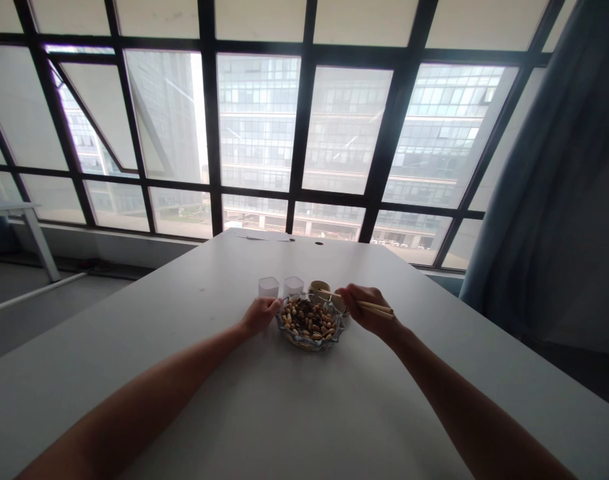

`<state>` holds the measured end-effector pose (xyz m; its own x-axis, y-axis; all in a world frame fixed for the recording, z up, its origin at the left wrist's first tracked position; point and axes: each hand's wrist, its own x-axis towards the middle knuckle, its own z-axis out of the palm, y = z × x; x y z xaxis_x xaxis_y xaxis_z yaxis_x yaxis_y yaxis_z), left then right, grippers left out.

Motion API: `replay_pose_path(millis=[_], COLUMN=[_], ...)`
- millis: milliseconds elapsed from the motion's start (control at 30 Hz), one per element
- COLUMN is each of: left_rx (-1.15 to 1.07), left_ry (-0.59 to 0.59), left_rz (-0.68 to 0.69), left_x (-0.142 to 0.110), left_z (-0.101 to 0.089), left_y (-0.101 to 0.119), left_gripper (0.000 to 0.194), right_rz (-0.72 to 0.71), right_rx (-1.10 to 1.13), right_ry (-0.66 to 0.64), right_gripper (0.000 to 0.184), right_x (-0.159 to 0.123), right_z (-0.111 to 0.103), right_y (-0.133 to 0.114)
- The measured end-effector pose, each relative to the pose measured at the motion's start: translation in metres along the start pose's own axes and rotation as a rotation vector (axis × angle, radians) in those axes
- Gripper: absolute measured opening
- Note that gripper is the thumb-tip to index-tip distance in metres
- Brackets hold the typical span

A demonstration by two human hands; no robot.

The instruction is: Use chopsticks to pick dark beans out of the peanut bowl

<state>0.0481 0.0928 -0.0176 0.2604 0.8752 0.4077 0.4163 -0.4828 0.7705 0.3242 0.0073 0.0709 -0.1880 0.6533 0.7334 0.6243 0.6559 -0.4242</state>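
A clear glass bowl (pixel 308 345) with a wavy rim stands on the white table (pixel 284 413). It holds light-brown shelled nuts (pixel 326 329) and a heap of dark, thin pieces (pixel 309 313) whose kind I cannot make out. My left hand (pixel 259 316) pinches the bowl's left rim. In my right hand (pixel 369 307) are wooden chopsticks (pixel 383 309). Their tips point left, over the back right of the bowl, near a yellowish round cup (pixel 318 287). Whether the tips hold anything is too small to tell.
Behind the bowl stand two translucent white cups (pixel 268 287), side by side. Papers (pixel 264 236) lie at the table's far edge, beside two dark round spots. Large windows fill the far wall. A blue curtain (pixel 524 187) hangs at right; another white table (pixel 14 208) stands left.
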Motion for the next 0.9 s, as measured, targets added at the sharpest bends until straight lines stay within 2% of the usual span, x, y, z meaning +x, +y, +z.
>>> replay_pose_path(millis=[100, 200, 500, 733, 900], left_rx=[0.000, -0.002, -0.008, -0.012, -0.006], left_ry=[0.001, 0.005, 0.002, -0.003, 0.004], left_rz=[0.001, -0.003, -0.021, -0.021, -0.019], left_x=[0.000, -0.001, -0.001, -0.002, -0.001], left_z=[0.000, -0.001, 0.000, -0.001, 0.000], left_y=[0.001, 0.004, 0.004, 0.006, 0.005], left_gripper=[0.045, 0.045, 0.047, 0.048, 0.046], right_rz=[-0.232, -0.313, -0.209, -0.038, -0.069], right_rx=[-0.135, -0.189, -0.141, -0.013, -0.030], right_ry=[-0.149, -0.188, -0.156, -0.157, -0.158], right_gripper=[0.042, 0.039, 0.042, 0.049, 0.046], right_x=[-0.001, 0.000, -0.002, -0.002, -0.002], right_z=[0.000, 0.001, 0.000, -0.001, 0.000], right_y=[-0.009, -0.009, 0.002, -0.003, 0.000])
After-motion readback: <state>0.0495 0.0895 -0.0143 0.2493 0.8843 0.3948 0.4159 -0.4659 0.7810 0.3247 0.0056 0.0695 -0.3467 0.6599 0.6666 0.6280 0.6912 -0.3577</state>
